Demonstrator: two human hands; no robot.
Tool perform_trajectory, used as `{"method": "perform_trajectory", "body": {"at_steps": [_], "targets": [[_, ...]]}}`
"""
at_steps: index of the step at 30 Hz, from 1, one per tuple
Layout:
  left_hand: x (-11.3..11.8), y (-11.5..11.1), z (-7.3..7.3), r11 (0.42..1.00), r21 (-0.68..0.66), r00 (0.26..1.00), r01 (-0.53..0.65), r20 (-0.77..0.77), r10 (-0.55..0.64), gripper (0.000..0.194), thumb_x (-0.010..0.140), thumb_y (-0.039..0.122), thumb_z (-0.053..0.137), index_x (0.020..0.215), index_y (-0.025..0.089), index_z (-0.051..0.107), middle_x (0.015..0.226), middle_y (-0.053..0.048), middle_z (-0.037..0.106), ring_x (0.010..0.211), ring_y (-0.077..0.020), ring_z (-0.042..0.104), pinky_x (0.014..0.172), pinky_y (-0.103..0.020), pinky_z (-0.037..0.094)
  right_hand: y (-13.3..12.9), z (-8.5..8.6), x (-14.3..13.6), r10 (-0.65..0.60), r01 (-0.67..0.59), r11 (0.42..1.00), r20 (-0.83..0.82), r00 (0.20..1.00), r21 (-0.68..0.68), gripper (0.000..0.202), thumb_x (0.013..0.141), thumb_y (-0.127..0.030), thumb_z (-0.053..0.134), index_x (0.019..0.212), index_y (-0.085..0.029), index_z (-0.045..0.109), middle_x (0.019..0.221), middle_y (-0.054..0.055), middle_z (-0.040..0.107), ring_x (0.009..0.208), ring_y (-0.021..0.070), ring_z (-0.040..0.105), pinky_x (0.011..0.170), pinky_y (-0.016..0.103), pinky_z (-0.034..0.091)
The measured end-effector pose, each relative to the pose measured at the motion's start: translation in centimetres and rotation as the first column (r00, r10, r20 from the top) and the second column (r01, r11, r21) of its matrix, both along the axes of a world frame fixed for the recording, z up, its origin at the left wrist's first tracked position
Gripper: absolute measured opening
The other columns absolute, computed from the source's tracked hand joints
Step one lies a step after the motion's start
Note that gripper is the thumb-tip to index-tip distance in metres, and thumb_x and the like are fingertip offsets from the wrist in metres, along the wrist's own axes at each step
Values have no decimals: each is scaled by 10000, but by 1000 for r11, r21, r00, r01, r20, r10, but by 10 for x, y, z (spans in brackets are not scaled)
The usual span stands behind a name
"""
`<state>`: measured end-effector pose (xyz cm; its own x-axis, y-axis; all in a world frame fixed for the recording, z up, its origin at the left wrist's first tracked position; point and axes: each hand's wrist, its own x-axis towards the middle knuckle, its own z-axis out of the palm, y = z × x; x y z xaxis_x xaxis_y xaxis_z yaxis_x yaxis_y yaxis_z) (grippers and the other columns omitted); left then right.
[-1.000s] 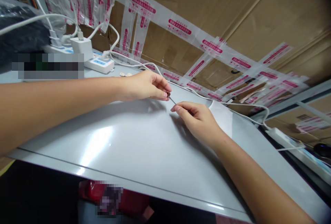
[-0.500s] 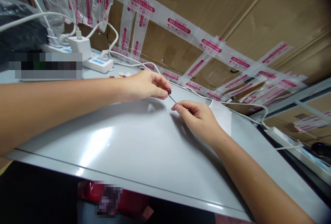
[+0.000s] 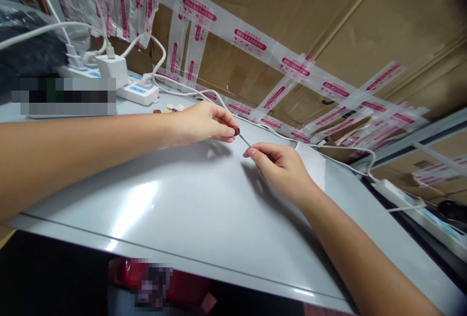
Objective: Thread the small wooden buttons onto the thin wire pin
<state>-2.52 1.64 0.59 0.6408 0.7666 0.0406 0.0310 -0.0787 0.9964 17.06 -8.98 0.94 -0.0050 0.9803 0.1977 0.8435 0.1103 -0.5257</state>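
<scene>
Head cam: thin rod (image 3: 245, 140) meets brown pc (image 3: 237, 131), prob. mid-step.
L hand (image 3: 207, 121) pinches brown pc at fingertips, raised above table (image 3: 204, 199); R hand (image 3: 279, 167) grips rod, fingers closed, tip up at brown pc. Can't tell if it's thru. Left over: pale pcs (image 3: 179, 107) + 2nd brown one (image 3: 156, 111), loose on table, just beyond L wrist, off rod.

A small brown piece (image 3: 237, 131) meets a thin, slanting grey rod (image 3: 245, 140).
</scene>
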Motion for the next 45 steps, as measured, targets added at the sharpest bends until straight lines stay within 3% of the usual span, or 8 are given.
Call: {"method": "perform_trajectory", "body": {"at_steps": [10,18,27,38,45], "targets": [[-2,0,0,998,63,999,30,-27,-28,171,786,155,731,954,136,706,932,-65,770,909,-171,742,923,-334,574,-2,0,-2,-7,6,1000,38,999,17,313,898,-352,511,844,-164,756,708,14,645,618,138,478,564,268,346],[0,0,-4,973,228,996,39,-85,-20,167,756,181,716,923,176,724,881,-37,773,831,-149,729,798,-284,570,-3,1,-2,40,-42,999,85,996,20,282,899,-318,504,793,-172,720,678,18,615,631,154,491,567,279,337],[7,-15,7,908,418,969,-28,-212,128,129,690,110,701,810,148,730,780,-26,745,741,-149,684,672,-261,516,-6,4,-6,89,-86,996,146,985,-32,336,912,-292,488,593,-198,440,579,-33,335,580,124,313,562,295,246],[16,-16,-13,790,608,947,-79,-202,250,137,672,147,647,791,160,715,761,-14,744,717,-158,693,640,-274,507,-9,-6,-22,11,-28,998,276,961,57,361,879,-208,483,567,-205,300,519,-27,343,519,124,309,568,313,243],[20,-22,-14,731,678,927,-77,-222,303,142,692,120,620,795,159,709,746,-17,737,688,-153,663,647,-280,498,-10,-9,-28,-31,26,999,310,950,22,294,889,-198,454,600,-208,406,562,-2,484,547,144,387,580,316,262]]}}
